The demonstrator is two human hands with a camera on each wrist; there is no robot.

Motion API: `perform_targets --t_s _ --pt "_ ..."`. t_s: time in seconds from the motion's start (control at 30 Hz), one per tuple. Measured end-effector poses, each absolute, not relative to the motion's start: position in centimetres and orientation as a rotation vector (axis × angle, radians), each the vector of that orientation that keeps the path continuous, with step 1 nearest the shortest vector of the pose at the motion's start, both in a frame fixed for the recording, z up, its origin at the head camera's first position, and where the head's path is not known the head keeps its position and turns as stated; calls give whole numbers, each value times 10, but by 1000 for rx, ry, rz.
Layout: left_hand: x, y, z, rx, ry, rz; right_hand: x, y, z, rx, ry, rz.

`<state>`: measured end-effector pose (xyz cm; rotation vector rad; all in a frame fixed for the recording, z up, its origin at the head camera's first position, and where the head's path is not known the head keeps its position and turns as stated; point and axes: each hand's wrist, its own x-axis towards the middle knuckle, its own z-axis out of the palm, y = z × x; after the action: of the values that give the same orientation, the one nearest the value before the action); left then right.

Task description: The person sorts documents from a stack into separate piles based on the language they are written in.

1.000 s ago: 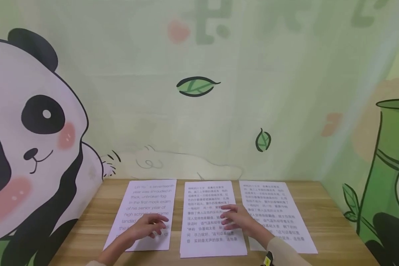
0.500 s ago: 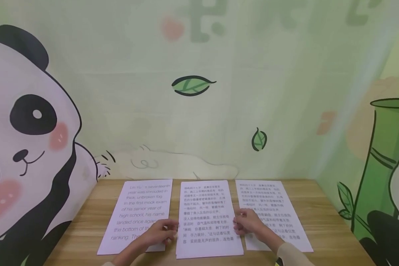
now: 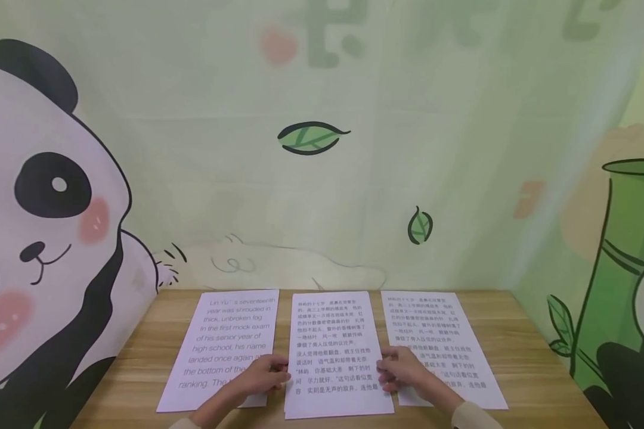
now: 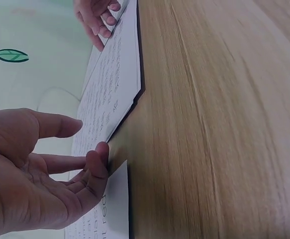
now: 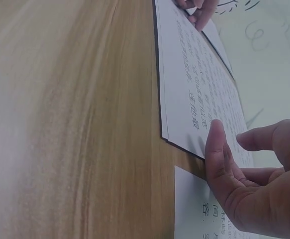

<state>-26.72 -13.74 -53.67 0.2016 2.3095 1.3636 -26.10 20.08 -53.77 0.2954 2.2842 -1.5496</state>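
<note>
A middle stack of paper (image 3: 333, 333) printed with Chinese text lies on the wooden table, its lower sheets peeping out at the near edge. At its left edge is my left hand (image 3: 262, 376), fingertips right at the paper's side; in the left wrist view the thumb and fingers of the left hand (image 4: 50, 169) stand apart, loosely bent. My right hand (image 3: 405, 372) mirrors it at the right edge, overlapping the right-hand sheet. In the right wrist view, one fingertip of the right hand (image 5: 254, 174) reaches the middle stack's side and the thumb stands off from it.
To the left lies a paper (image 3: 225, 339) with large English text, partly under my left forearm. A Chinese-text paper (image 3: 429, 322) lies to the right, partly covered by my right hand. Behind the wooden table (image 3: 139, 357) rises a panda-printed backdrop (image 3: 322, 196).
Both hands have come down from above the papers to the two sides of the middle stack. Over the last half second they have barely moved, the right slightly nearer the body.
</note>
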Motion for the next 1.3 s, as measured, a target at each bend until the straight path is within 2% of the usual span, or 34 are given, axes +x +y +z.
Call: perform_targets --t_s 1.3 --pt "-269 -138 -531 131 2410 1400 -256 197 -534 241 2416 -1517"
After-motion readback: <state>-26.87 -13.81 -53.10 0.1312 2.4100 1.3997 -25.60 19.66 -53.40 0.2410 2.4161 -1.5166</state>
